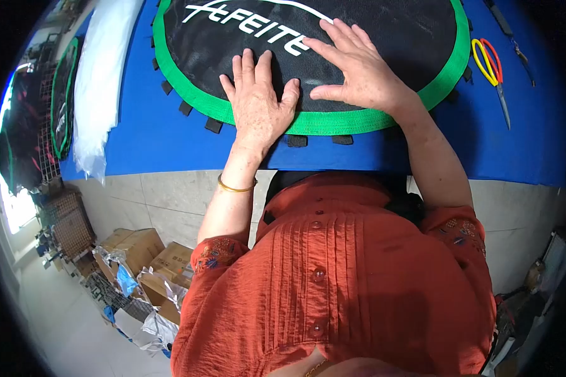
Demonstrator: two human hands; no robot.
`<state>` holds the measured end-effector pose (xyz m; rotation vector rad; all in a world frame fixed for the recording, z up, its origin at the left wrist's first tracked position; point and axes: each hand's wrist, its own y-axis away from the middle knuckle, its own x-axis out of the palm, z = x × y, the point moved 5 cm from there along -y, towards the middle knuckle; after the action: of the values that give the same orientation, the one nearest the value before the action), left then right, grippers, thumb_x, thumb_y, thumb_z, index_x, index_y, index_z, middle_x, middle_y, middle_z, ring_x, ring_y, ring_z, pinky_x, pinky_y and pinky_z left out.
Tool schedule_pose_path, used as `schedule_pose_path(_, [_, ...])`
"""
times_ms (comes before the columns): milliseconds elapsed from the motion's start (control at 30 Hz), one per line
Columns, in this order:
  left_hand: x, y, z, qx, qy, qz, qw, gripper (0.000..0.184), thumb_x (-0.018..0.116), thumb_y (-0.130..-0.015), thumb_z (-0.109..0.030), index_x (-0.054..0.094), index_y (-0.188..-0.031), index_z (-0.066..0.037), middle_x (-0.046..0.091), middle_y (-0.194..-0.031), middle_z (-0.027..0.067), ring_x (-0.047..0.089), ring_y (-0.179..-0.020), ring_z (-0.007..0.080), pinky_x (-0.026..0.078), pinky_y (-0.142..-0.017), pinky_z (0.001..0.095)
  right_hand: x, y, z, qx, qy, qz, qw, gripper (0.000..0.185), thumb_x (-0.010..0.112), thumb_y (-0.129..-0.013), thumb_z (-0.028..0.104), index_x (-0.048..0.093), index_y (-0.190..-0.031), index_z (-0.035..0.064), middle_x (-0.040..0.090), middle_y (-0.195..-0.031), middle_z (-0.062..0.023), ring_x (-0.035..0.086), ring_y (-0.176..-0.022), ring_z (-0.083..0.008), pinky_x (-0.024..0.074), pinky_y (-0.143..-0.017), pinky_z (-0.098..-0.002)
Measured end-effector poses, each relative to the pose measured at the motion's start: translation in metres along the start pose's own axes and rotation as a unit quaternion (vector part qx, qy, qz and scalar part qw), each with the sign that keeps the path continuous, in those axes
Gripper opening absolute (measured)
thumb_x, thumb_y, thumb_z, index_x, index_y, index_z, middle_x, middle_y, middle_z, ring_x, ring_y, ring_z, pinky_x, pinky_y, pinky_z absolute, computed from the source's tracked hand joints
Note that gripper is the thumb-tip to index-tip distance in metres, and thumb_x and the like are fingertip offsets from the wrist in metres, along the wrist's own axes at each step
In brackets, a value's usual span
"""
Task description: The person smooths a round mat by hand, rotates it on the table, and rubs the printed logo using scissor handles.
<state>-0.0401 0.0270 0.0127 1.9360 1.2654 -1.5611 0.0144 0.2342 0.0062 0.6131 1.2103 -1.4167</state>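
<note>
Head view: hands [262, 113] spread palm-down over the green-rimmed black mat [415, 44].

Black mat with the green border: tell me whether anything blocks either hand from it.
Nothing visible does: the left hand and right hand are spread over the black mat; the scissors lie to its right.

Scissors [499, 83], one yellow and one red handle loop, on blue surface [144, 151], right side, tips toward near edge. Slim dark item [500, 20] just beyond, type unclear. Whitish plastic sheeting [102, 75] at left. Cardboard boxes [138, 245] lower left, grey floor [170, 191].
</note>
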Motion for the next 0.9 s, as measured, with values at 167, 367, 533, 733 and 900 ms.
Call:
schedule_pose_path(167, [0.003,0.003,-0.005,-0.005,0.007,-0.002,1.0,0.076,0.072,-0.096,-0.046,0.053,-0.156,-0.002,0.042,-0.166,0.0321,0.03,-0.16,0.0498,0.017,-0.128,0.0728,-0.008,0.005,0.001,-0.008,-0.008,0.026,1.0,0.108,0.088,-0.074,0.069,0.052,-0.164,0.0205,0.035,-0.173,-0.0277,0.026,-0.164,-0.045,0.017,-0.135,-0.0576])
schedule_pose_path(367, [0.002,0.002,-0.003,0.0,-0.001,-0.004,1.0,0.076,0.072,-0.096,-0.046,0.053,-0.156,-0.003,0.042,-0.166,0.0319,0.031,-0.159,0.05,0.018,-0.128,0.0729,-0.008,0.005,-0.002,-0.021,-0.02,0.035,0.999,0.106,0.088,-0.074,0.068,0.052,-0.164,0.024,0.034,-0.173,-0.0292,0.025,-0.164,-0.0464,0.0161,-0.134,-0.0587])
schedule_pose_path(533, [0.001,0.001,-0.003,0.001,0.0,-0.007,1.0,0.076,0.073,-0.096,-0.045,0.053,-0.156,-0.002,0.042,-0.166,0.032,0.031,-0.159,0.0503,0.018,-0.128,0.0731,-0.006,0.003,-0.004,-0.016,-0.033,0.003,0.999,0.089,0.083,-0.084,0.061,0.056,-0.161,0.0237,0.039,-0.17,-0.028,0.028,-0.163,-0.0443,0.0177,-0.134,-0.0572])
schedule_pose_path(733, [0.001,0.0,-0.001,0.002,-0.002,-0.012,1.0,0.076,0.072,-0.096,-0.045,0.053,-0.155,-0.002,0.042,-0.165,0.0323,0.031,-0.159,0.0506,0.019,-0.128,0.073,0.002,-0.001,-0.005,0.002,-0.009,-0.037,0.999,0.062,0.075,-0.099,0.046,0.063,-0.155,0.0246,0.047,-0.167,-0.0201,0.037,-0.16,-0.0385,0.0234,-0.133,-0.0542])
schedule_pose_path(900, [0.0,0.0,0.0,0.004,-0.005,-0.008,1.0,0.076,0.072,-0.096,-0.046,0.053,-0.156,-0.002,0.042,-0.165,0.0326,0.031,-0.159,0.0509,0.019,-0.128,0.0728,0.002,-0.002,-0.003,0.016,0.001,-0.053,0.998,0.054,0.073,-0.101,0.043,0.065,-0.152,0.0259,0.05,-0.166,-0.0172,0.04,-0.158,-0.0365,0.026,-0.133,-0.0524])
